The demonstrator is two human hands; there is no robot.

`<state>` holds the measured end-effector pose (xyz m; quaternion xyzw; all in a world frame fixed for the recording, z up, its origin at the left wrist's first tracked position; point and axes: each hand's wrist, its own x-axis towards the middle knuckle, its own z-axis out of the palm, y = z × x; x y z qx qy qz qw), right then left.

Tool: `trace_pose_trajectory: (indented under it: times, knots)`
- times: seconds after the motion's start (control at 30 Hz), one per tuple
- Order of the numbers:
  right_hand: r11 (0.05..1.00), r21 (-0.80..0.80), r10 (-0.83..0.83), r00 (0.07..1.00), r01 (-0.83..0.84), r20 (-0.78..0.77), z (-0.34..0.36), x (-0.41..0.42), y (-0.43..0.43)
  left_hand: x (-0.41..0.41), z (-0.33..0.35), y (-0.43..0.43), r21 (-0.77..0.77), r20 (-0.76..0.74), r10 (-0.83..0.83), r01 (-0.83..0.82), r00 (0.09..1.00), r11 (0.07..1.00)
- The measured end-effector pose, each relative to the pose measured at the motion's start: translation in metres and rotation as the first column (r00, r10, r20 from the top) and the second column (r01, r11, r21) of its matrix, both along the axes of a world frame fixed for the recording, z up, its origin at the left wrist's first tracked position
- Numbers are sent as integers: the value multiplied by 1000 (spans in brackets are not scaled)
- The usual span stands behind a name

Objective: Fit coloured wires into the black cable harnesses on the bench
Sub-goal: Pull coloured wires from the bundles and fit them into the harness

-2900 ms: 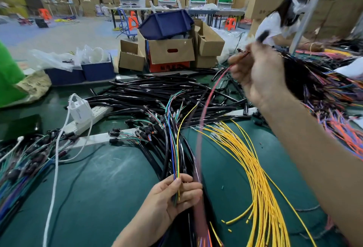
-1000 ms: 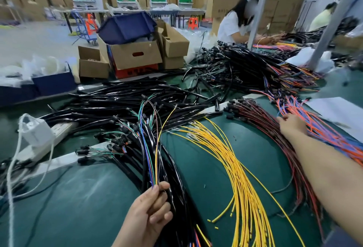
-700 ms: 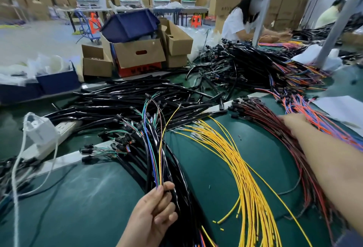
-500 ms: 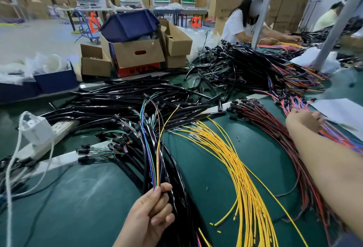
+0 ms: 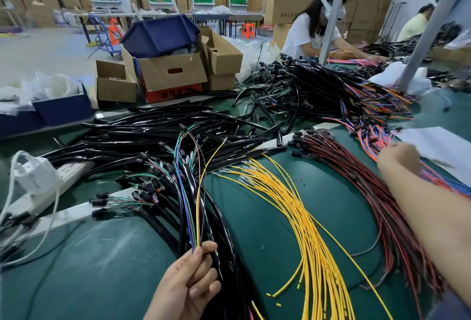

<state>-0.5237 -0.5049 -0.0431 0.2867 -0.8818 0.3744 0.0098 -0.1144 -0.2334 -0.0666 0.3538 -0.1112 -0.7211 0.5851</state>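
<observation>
A dark green matted worktop (image 5: pixel 102 268) carries a broad heap of glossy black cable harnesses (image 5: pixel 153 136) across its middle, reaching toward the far edge. A fan of thin yellow wires (image 5: pixel 293 207) runs from the centre to the near edge, and a bundle of red-and-black wires (image 5: pixel 356 174) lies toward the right edge. The left hand (image 5: pixel 188 284), at the near edge, pinches a sheaf of blue, green and yellow wires (image 5: pixel 193 217) between thumb and curled fingers. The right hand (image 5: pixel 398 158) rests on orange and blue wires (image 5: pixel 367 141) by the right edge; whether it grips them cannot be told
</observation>
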Motion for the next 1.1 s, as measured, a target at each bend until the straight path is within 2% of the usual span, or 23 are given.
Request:
trace_pose_trajectory:
  times: [0.1, 0.2, 0.3, 0.4, 0.5, 0.57, 0.63, 0.67, 0.73, 0.8, 0.9, 1.03, 1.1]
  knots:
    - [955, -296, 3, 1000, -6, -10, 34, 23, 3, 0, 0, 0, -7, 8, 2, -2, 1000, 1000]
    - [888, -413, 132, 974, -200, -186, 84, 55, 11, -3, 1, 0, -14, 39, 13, -13, 999, 1000]
    - [733, -426, 318, 821, -529, -473, 131, 104, 38, -6, 1, 0, -20, 67, 47, -46, 997, 999]
    - [497, -380, 550, 622, -780, -558, 144, 168, 88, -3, 1, 3, -48, 48, 20, -17, 999, 999]
    - [210, -177, 874, 265, -962, -407, 108, 227, 151, 0, 0, 4, -96, -25, -15, 13, 1000, 995]
    - [125, 14, 948, 116, -992, -295, 70, 253, 179, 1, 0, 4, -143, -82, 32, -43, 996, 989]
    - [89, 106, 976, 66, -990, -206, 38, 265, 192, 3, 0, 3, -173, -96, 80, -96, 992, 980]
    - [67, 100, 986, 51, -993, -160, 26, 266, 197, 3, 0, 3, -184, -102, 94, -112, 990, 977]
    - [-11, 30, 998, -13, -999, -60, 12, 267, 206, 5, 2, 4, -180, -126, 128, -149, 984, 972]
    - [-116, -36, 992, -117, -993, 39, 3, 265, 212, 7, 4, 5, -167, -138, 139, -162, 981, 973]
    - [-236, -59, 962, -242, -970, 126, -1, 255, 217, 7, 5, 5, -175, -162, 119, -147, 980, 974]
    - [-254, -65, 954, -261, -965, 145, 1, 241, 217, 7, 1, 4, -148, -172, 191, -217, 966, 965]
    - [-244, -34, 959, -247, -969, 137, 7, 228, 213, 13, 2, 3, -109, -254, 243, -277, 936, 955]
